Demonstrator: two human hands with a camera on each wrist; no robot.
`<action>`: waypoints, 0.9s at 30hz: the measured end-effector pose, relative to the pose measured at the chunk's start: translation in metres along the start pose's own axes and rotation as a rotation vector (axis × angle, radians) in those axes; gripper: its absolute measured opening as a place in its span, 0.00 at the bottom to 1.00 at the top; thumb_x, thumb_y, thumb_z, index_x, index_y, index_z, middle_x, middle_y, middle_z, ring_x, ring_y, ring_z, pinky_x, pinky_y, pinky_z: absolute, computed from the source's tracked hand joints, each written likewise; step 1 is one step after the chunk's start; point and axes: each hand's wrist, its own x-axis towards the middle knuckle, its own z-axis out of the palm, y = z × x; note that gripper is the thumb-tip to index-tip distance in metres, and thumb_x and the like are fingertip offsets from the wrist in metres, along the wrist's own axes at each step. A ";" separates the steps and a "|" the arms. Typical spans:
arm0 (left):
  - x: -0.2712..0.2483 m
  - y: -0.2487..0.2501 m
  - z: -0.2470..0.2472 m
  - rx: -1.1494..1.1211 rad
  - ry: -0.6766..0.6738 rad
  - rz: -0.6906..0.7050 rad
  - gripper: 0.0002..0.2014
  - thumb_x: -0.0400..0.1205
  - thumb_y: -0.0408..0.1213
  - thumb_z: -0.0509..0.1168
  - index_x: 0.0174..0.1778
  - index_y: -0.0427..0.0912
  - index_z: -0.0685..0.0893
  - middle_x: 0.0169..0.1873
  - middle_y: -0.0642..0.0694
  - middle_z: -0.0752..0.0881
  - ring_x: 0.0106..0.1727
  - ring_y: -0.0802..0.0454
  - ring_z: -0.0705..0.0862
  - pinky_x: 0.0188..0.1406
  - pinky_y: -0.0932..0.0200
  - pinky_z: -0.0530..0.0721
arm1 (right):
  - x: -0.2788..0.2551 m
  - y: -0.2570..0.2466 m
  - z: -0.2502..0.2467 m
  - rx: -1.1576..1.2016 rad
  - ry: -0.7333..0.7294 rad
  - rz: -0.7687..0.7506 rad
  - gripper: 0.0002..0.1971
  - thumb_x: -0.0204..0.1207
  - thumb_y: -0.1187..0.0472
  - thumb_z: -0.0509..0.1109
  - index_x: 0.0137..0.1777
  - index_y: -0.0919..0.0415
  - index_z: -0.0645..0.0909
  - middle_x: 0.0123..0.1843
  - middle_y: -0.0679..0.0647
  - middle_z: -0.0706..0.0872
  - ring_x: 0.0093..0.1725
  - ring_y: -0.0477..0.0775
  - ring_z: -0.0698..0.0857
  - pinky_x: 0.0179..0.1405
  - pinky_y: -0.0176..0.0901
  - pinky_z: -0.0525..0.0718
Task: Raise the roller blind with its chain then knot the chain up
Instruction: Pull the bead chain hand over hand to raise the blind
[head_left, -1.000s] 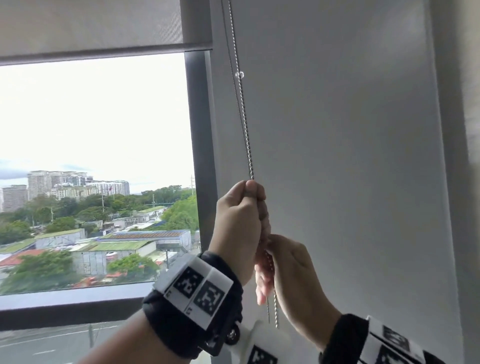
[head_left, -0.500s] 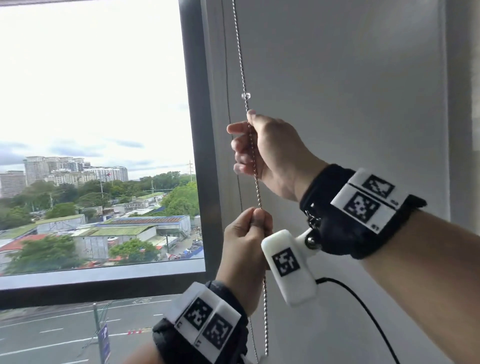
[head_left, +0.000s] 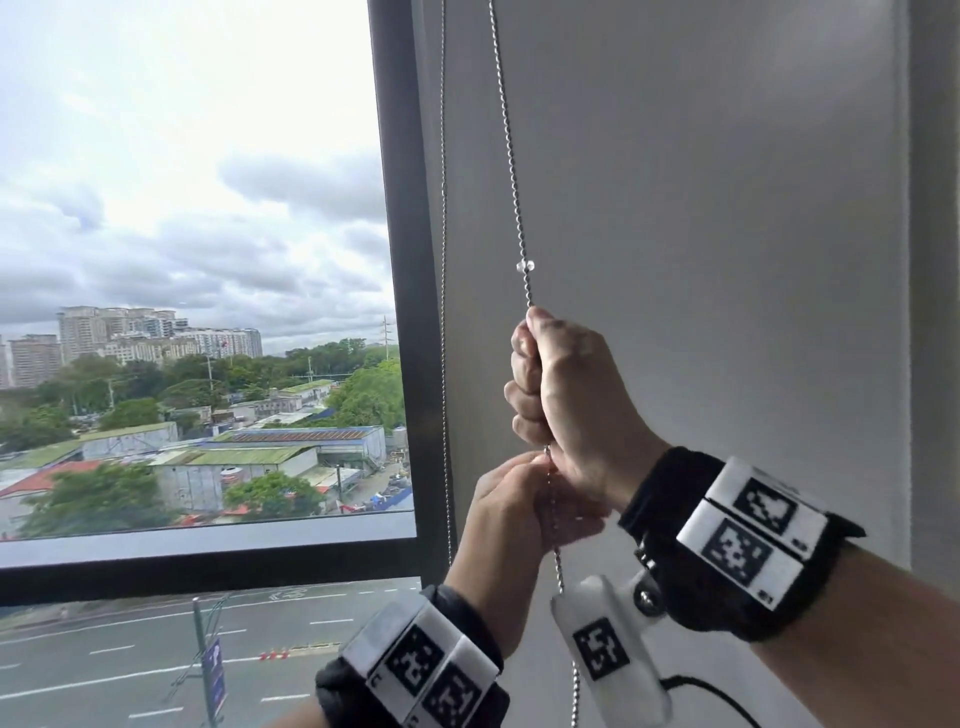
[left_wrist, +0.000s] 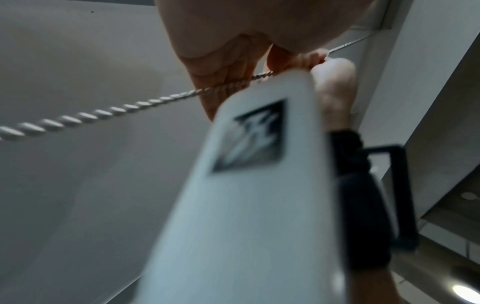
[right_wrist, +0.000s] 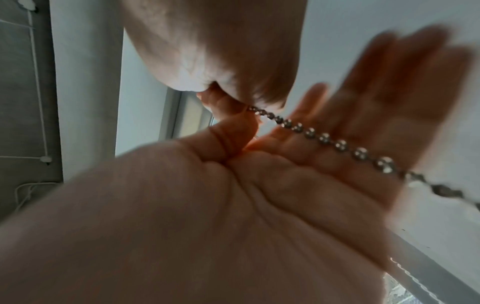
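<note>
The right hand (head_left: 566, 400) fists the bead chain (head_left: 511, 156); just below, the left hand (head_left: 511, 512) seemingly lies open. Raising continues; next, another downward pull.

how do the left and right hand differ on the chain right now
The right hand sits higher and grips the chain in a fist; the left hand is just below it. In the right wrist view the left hand's fingers are spread, chain across its palm. Both wear tagged wrist bands.
</note>
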 end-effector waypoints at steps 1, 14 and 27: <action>0.004 0.004 -0.001 -0.014 0.013 0.030 0.09 0.70 0.28 0.56 0.34 0.32 0.82 0.28 0.38 0.82 0.30 0.46 0.82 0.35 0.53 0.85 | -0.002 0.004 -0.002 0.013 0.010 0.004 0.20 0.87 0.54 0.51 0.31 0.52 0.64 0.24 0.49 0.60 0.17 0.44 0.56 0.18 0.32 0.52; 0.046 0.075 0.012 0.062 0.128 0.143 0.20 0.87 0.39 0.52 0.57 0.25 0.81 0.48 0.25 0.88 0.47 0.34 0.87 0.56 0.43 0.84 | -0.043 0.046 -0.009 -0.097 -0.033 0.001 0.20 0.87 0.60 0.53 0.32 0.67 0.60 0.31 0.65 0.52 0.23 0.52 0.52 0.20 0.40 0.51; 0.050 0.070 0.013 0.011 0.133 0.204 0.18 0.88 0.37 0.50 0.30 0.44 0.71 0.16 0.56 0.64 0.14 0.61 0.59 0.12 0.72 0.56 | -0.048 0.057 -0.017 -0.078 -0.096 0.075 0.24 0.86 0.58 0.54 0.29 0.67 0.76 0.23 0.64 0.72 0.21 0.57 0.72 0.20 0.46 0.74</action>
